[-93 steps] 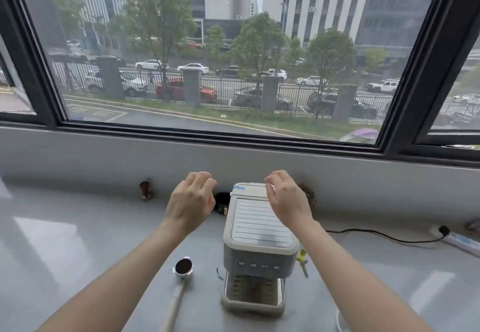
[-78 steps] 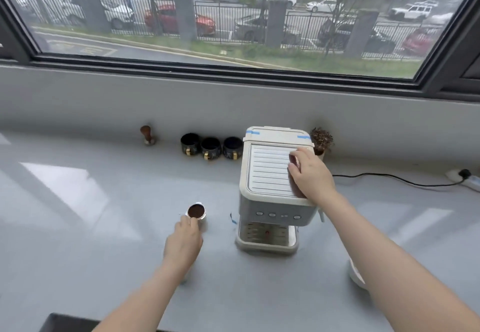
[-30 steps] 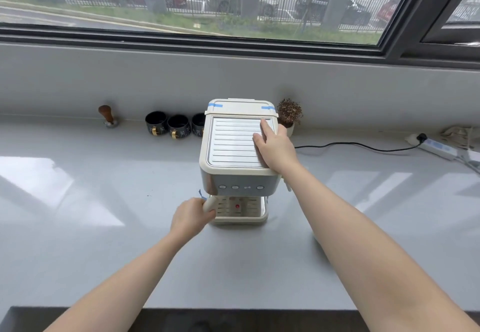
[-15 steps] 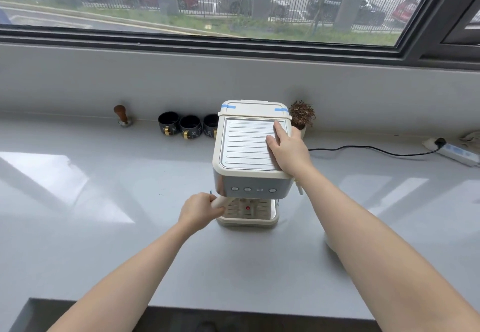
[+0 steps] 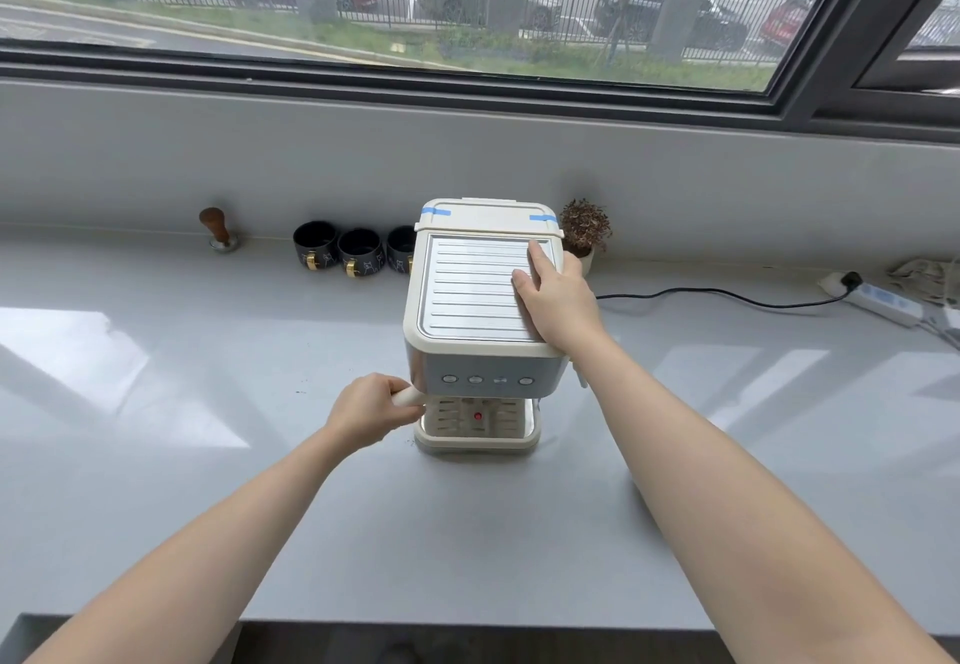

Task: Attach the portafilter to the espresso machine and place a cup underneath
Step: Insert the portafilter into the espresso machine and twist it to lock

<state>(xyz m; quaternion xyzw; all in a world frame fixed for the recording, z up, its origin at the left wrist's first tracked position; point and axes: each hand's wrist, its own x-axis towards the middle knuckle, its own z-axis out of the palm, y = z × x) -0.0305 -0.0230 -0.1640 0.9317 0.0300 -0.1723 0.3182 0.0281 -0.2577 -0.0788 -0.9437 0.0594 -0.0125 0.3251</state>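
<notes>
While the espresso machine (image 5: 480, 310) stood on the grey counter (image 5: 208, 481) with its drip tray facing the person, both hands were on it, and each seemed to have its own job. The right hand (image 5: 558, 300) lay on the machine's ribbed top plate near its right edge, fingers spread flat and relaxed instead of curled around anything; I judged it was pressing down to keep the body from sliding or turning. The left hand (image 5: 371, 416) was at the machine's lower left, just under the button panel, its fingers clenched around the pale handle of the portafilter (image 5: 408, 396). Only the handle's stub showed, running in beneath the front overhang; the basket end was hidden there, so whether it had seated in the brew head could not be told. That grip, low and to the side, suited a sideways twist to lock the part, which was probably the step in hand. No cup stood on the drip tray (image 5: 478, 422) below the panel. Three dark cups (image 5: 358, 253) waited in a row just left of the machine's rear, against the wall, with a wooden-topped tamper (image 5: 218, 232) farther left. A small potted plant (image 5: 584, 227) sat behind the machine's right rear corner, and a black cord (image 5: 727, 294) led off rightward.
</notes>
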